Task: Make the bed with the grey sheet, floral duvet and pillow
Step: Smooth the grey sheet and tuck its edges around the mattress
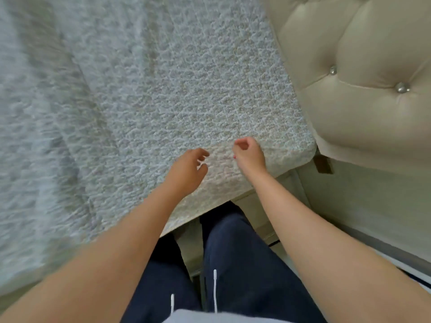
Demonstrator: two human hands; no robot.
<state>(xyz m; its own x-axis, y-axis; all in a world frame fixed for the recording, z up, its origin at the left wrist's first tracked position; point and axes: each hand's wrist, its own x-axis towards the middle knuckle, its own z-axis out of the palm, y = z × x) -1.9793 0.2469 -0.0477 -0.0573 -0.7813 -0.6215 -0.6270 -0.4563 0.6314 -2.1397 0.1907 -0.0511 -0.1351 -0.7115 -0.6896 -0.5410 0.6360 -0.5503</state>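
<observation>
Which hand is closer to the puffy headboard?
The right hand, at the corner of the grey sheet beside the headboard; the left hand is farther away.

You have no text, label, brand or number to read here, whether on the grey sheet (186, 89), the tufted headboard (363, 117) or your dark trousers (238, 257).

The light is soft, even and rather bright, without hard shadows. The grey sheet (186, 89) is sharp around the centre but smeared by motion blur toward 9 o'clock. At 2 o'clock a stud (401, 87) on the headboard (363, 127) glints. The wide lens bends and stretches the edges.
</observation>
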